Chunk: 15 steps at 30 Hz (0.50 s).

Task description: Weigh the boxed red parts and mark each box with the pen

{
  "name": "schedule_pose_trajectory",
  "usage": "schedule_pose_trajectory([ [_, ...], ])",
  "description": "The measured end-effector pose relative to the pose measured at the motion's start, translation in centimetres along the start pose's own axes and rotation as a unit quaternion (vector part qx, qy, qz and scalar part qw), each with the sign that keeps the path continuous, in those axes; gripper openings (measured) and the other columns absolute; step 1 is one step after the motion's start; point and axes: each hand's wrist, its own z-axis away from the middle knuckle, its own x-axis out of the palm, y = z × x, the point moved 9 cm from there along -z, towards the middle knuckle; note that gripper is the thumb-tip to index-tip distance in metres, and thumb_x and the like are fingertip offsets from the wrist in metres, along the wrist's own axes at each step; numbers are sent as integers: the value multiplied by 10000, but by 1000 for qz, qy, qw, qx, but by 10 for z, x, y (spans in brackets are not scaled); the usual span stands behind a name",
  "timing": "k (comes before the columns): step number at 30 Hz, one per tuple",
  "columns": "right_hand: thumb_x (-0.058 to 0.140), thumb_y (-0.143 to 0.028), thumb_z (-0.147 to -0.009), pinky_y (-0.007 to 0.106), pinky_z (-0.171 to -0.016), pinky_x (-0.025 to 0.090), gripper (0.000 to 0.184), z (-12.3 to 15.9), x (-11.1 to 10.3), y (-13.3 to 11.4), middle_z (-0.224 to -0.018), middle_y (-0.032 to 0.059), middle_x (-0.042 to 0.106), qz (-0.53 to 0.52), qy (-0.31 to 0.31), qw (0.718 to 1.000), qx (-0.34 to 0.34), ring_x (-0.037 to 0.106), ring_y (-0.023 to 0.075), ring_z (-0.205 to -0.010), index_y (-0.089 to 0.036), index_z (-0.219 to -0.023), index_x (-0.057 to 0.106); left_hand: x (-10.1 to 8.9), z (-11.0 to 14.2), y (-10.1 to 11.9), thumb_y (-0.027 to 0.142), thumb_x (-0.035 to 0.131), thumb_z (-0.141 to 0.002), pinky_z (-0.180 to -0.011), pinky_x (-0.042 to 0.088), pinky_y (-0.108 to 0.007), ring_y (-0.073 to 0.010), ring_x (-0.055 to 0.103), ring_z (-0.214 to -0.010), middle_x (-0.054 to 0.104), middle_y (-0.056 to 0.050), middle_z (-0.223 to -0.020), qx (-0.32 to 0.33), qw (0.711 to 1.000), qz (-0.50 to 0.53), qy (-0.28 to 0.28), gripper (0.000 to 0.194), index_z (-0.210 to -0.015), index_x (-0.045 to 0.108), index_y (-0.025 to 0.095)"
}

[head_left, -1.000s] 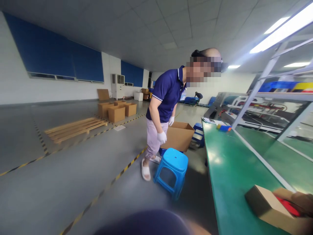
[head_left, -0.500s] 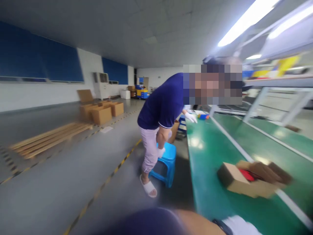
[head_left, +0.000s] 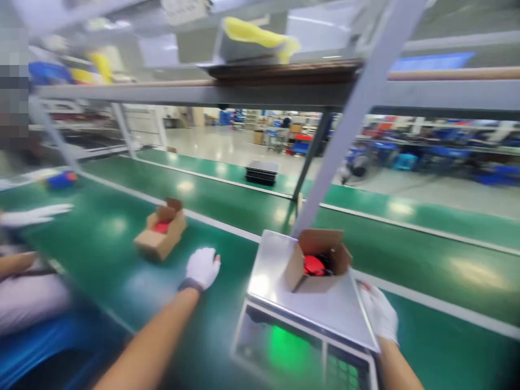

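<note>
My left hand (head_left: pixel 203 268), in a white glove with a dark band at the wrist, rests palm down on the green tabletop with nothing visible in it. It lies between an open cardboard box (head_left: pixel 152 244) with something red inside and a weighing scale (head_left: pixel 270 265). On the scale's metal plate stands a second open cardboard box (head_left: pixel 300 281) holding a red round thing and something dark. My right hand (head_left: pixel 379 311), also gloved in white, is at the scale's right edge; its fingers are blurred and partly hidden. The scale's display glows green.
A co-worker's gloved hand (head_left: pixel 36 214) reaches over the table at the left, near a blurred blue and orange thing (head_left: pixel 60 179). A slanted metal post (head_left: pixel 341 135) rises behind the scale to an overhead shelf (head_left: pixel 162 93). Dark stacked items (head_left: pixel 262 173) lie farther back.
My view has swung right, from the co-worker and floor to the green table. The scale, its box and my right hand have come into sight.
</note>
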Motion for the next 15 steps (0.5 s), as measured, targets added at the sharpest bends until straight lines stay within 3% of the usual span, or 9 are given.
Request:
schedule_pose_trajectory([
  [3, 546, -339, -863, 312, -692, 502, 230, 28, -31, 49, -831, 49, 628, 10, 32, 994, 105, 594, 157, -730, -135, -947, 610, 11, -7, -10, 352, 356, -873, -823, 408, -398, -303, 559, -962, 621, -168, -1012, 6, 1000, 13, 2, 372, -1039, 596, 121],
  [8, 510, -423, -793, 270, -587, 511, 411, 60, -29, 68, -836, 76, 667, -55, 18, 985, 164, 619, 166, -650, -119, -1058, 588, 28, 0, -37, 388, 392, -848, -824, 441, -362, -276, 592, -951, 653, -115, -1012, -74, 989, 124, 23, 347, -1006, 613, 173],
  [12, 546, -420, -780, 284, -586, 522, 427, 55, -45, 48, -863, 103, 671, -75, 11, 983, 164, 625, 172, -642, -104, -1064, 586, 48, 27, -35, 439, 404, -844, -840, 446, -353, -253, 589, -964, 649, -85, -1033, -131, 958, 256, -2, 351, -996, 603, 193],
  [15, 535, -401, -830, 299, -672, 523, 386, 44, -64, -3, -948, 85, 662, -69, 44, 992, 96, 629, 162, -705, -152, -1122, 579, 40, 46, -6, 475, 408, -844, -866, 438, -344, -232, 587, -967, 650, -63, -1033, -146, 913, 380, -27, 370, -1000, 595, 197],
])
